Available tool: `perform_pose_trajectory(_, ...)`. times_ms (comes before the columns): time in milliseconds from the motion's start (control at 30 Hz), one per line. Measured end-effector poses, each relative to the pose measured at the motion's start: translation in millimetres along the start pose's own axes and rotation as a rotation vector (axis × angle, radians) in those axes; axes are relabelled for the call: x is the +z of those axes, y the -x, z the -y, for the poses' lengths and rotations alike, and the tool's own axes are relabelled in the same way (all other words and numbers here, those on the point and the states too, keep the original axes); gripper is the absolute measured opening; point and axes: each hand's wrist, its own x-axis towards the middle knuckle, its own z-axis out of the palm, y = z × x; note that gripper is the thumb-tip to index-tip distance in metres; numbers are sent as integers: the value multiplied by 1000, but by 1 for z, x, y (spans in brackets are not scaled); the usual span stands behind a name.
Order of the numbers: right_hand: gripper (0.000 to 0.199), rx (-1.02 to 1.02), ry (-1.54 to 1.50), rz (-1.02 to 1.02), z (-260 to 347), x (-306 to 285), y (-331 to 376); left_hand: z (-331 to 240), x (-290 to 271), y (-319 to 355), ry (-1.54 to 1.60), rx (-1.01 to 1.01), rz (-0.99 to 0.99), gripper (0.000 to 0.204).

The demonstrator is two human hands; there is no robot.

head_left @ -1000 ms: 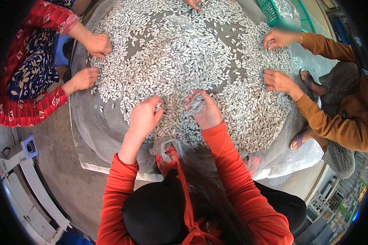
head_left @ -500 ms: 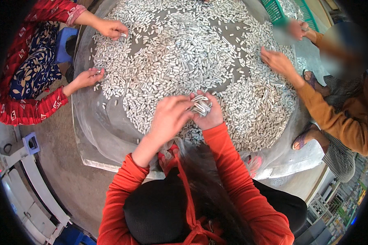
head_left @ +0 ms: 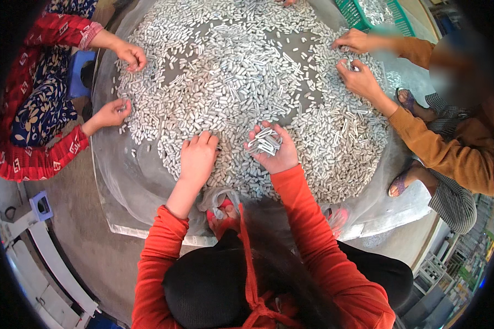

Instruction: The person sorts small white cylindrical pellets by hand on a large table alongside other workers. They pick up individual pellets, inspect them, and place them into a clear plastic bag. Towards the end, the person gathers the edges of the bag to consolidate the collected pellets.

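Observation:
A broad heap of small oblong silvery metal pieces (head_left: 230,82) covers the surface before me. In the cupped palm of my right hand (head_left: 282,157) lies a loose bunch of the same metal pieces (head_left: 265,142), some showing thin bright edges. My left hand (head_left: 197,160) rests palm down at the near left part of the heap. Its fingers are bent and close together, with the tips down among the pieces. Whatever is under those fingertips is hidden.
A person in red sleeves (head_left: 57,156) works at the left edge, hands over the heap. At the right another person in brown sleeves (head_left: 428,140) handles pieces. A green basket (head_left: 358,19) stands at the far right. Clear plastic sheeting (head_left: 129,183) lies under the heap.
My left hand has moved away from my right palm, leftward and down onto the heap. My right hand stays cupped round its bunch. The co-workers' hands have shifted.

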Motion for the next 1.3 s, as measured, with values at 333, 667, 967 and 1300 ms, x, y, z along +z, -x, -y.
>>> perform_pose_trajectory(333,25,34,10,-35,-16,-10,1,-31,-41,-8,552,69,-111,13)
perform_pose_trajectory(667,28,-185,-385,106,110,127,-29,-19,-58,15,609,30,-279,19)
perform_pose_trajectory(967,61,-898,1419,103,142,278,3,-12,-73,17,535,153,-82,14)
perform_pose_trajectory(1300,29,-882,2388,1286,-152,253,102,-19,-55,14,613,228,95,13)
